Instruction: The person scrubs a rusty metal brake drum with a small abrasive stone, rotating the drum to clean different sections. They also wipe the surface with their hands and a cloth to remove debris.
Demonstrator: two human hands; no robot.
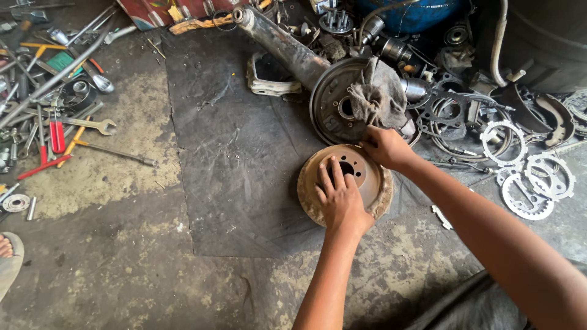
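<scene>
No packages, labels, signs, screens.

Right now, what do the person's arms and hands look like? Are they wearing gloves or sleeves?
No gloves and no sleeves in view. Both arms are bare from the lower edge of the picture down to the fingers. The left hand and the right hand show no rings, watch or bands. The fingers look smudged with grime. Dark grey cloth, likely clothing, shows under the right arm at the lower edge.
</scene>
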